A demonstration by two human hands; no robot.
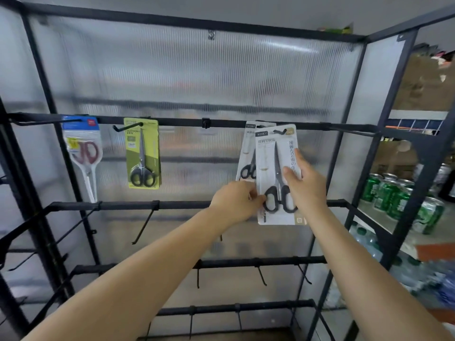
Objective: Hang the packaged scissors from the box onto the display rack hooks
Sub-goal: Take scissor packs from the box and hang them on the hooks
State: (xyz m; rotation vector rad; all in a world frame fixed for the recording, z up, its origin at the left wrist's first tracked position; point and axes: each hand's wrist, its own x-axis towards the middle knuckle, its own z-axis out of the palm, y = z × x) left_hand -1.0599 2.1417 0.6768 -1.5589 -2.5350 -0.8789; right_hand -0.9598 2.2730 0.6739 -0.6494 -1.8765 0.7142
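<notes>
A white pack of black-handled scissors [270, 163] hangs with its top hole at a hook [280, 131] on the rack's upper bar [187, 123]. My left hand [235, 201] pinches the pack's lower left edge. My right hand [304, 184] holds its right side, thumb on the front. Behind it hangs a second white pack [247, 153]. Further left hang a green pack of black scissors [142, 153] and a blue-topped pack of red-handled scissors [82, 153]. The box is out of view.
Lower black bars carry bare hooks [142, 227] [262, 276]. A black frame post [327, 168] stands just right of the pack. On a shelf to the right stand green cans [394, 193], water bottles [369, 244] and cardboard boxes [423, 84].
</notes>
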